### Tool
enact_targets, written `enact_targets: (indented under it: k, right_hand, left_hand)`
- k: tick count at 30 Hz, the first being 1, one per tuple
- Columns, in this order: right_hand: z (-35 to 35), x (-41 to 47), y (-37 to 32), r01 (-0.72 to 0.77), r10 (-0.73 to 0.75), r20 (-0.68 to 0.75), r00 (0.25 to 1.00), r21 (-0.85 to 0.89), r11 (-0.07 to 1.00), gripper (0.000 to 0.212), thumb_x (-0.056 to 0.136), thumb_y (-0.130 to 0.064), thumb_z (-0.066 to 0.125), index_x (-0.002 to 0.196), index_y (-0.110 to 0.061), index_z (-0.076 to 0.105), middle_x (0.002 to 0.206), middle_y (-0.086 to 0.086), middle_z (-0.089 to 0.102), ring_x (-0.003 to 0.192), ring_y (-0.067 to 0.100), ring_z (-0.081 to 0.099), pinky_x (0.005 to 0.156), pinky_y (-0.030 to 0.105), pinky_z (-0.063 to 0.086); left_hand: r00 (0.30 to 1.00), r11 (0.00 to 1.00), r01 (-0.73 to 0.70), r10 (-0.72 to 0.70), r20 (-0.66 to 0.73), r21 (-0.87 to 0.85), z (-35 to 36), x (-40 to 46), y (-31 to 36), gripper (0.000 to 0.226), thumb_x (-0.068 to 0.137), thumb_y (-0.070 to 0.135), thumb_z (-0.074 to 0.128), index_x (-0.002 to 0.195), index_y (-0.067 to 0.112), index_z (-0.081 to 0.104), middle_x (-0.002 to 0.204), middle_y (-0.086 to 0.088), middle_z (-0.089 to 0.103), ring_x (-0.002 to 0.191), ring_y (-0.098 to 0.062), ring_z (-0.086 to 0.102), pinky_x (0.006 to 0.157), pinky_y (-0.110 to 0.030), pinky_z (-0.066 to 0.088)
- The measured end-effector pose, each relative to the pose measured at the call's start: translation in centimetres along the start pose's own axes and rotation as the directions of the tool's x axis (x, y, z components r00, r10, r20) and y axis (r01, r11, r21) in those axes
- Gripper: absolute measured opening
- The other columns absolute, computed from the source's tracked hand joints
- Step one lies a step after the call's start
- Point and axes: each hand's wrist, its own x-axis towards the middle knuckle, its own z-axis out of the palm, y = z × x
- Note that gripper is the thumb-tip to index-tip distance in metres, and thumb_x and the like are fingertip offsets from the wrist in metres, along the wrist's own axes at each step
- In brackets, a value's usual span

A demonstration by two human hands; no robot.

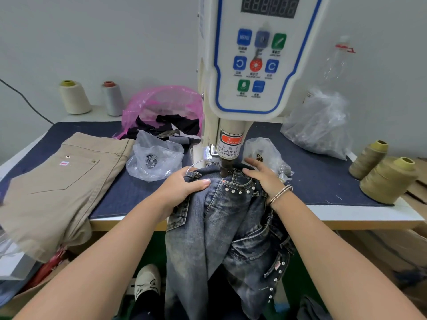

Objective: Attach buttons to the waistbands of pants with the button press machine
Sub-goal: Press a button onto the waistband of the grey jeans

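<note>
Jeans (221, 218) hang off the surface (323, 179) edge at centre frame, waistband under the press head (225, 168), its long axis running left-right between both hands. Left hand (182, 187) grips the band just left of the head, fingers curled over it; right hand (263, 175) lies flatter on the band, fingers fairly straight, about equally near. Counted: one khaki pair (60, 181) at left, five thread cones, two small button bags.
</note>
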Motion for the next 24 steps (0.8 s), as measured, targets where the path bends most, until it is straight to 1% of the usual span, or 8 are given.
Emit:
enact_targets:
  k: [3,7,10,14,17,21,24]
  right_hand:
    - [0.1,-0.03,-0.09,-0.01,0.01,-0.004,1.0,0.009,1.0,0.036,0.09,-0.005,0.059,0.122,-0.021,0.051,0.099,-0.002,0.063,0.076,0.007,0.065,0.06,0.014,0.052]
    - [0.17,0.08,-0.13,-0.025,0.025,0.0,1.0,0.042,0.999,0.038,0.09,-0.003,0.058,0.124,-0.018,0.05,0.098,0.002,0.064,0.075,0.01,0.066,0.06,0.016,0.053]
    - [0.19,0.09,-0.1,-0.023,0.023,-0.004,1.0,0.038,0.999,0.038,0.09,-0.003,0.059,0.123,-0.018,0.05,0.095,-0.001,0.064,0.068,0.005,0.068,0.057,0.014,0.051]
    - [0.05,0.13,0.0,-0.022,0.022,0.001,1.0,0.021,1.0,0.039,0.09,-0.003,0.058,0.125,-0.018,0.05,0.096,-0.003,0.064,0.068,0.003,0.068,0.057,0.014,0.051]
    - [0.01,0.07,-0.06,-0.012,0.013,0.005,1.0,-0.004,1.0,0.038,0.09,-0.003,0.058,0.123,-0.019,0.05,0.094,-0.006,0.063,0.064,-0.001,0.068,0.055,0.012,0.05]
    - [-0.05,-0.09,-0.07,-0.003,0.003,0.018,1.0,-0.026,1.0,0.037,0.089,-0.004,0.059,0.121,-0.02,0.05,0.096,-0.006,0.062,0.065,-0.002,0.068,0.056,0.011,0.049]
    - [-0.07,-0.3,-0.1,0.004,-0.002,0.028,1.0,-0.055,0.999,0.033,0.09,-0.008,0.06,0.12,-0.02,0.053,0.101,-0.004,0.065,0.074,0.001,0.068,0.061,0.012,0.051]
  left_hand:
    - [1.0,1.0,0.005,-0.006,-0.01,-0.017,-0.01,0.11,-0.01,0.031,0.082,0.026,0.075,0.111,0.024,0.064,0.099,-0.002,0.075,0.093,-0.02,0.072,0.081,-0.034,0.054]
    - [1.0,1.0,0.004,-0.004,-0.005,-0.027,0.03,0.1,0.01,0.032,0.083,0.025,0.074,0.113,0.023,0.063,0.101,-0.005,0.074,0.094,-0.022,0.071,0.084,-0.036,0.054]
    - [1.0,0.999,0.005,-0.005,-0.002,-0.036,0.01,0.06,-0.02,0.032,0.084,0.024,0.074,0.114,0.022,0.063,0.102,-0.005,0.074,0.093,-0.021,0.072,0.081,-0.034,0.054]
    - [1.0,0.999,0.002,-0.002,0.003,-0.037,-0.08,0.09,-0.1,0.032,0.083,0.025,0.074,0.113,0.024,0.063,0.099,-0.002,0.075,0.091,-0.018,0.072,0.076,-0.03,0.054]
    - [1.0,1.0,0.0,0.0,-0.003,-0.022,-0.17,0.12,-0.18,0.029,0.083,0.025,0.074,0.11,0.026,0.063,0.098,-0.001,0.075,0.09,-0.017,0.072,0.077,-0.029,0.053]
    - [1.0,1.0,0.0,0.0,0.001,-0.016,-0.17,-0.04,-0.06,0.029,0.083,0.025,0.074,0.11,0.027,0.063,0.096,0.001,0.075,0.088,-0.016,0.072,0.073,-0.027,0.053]
    - [1.0,1.0,0.0,0.0,0.004,-0.006,-0.08,-0.3,0.11,0.027,0.083,0.025,0.074,0.107,0.028,0.064,0.095,0.003,0.075,0.087,-0.014,0.072,0.068,-0.022,0.053]
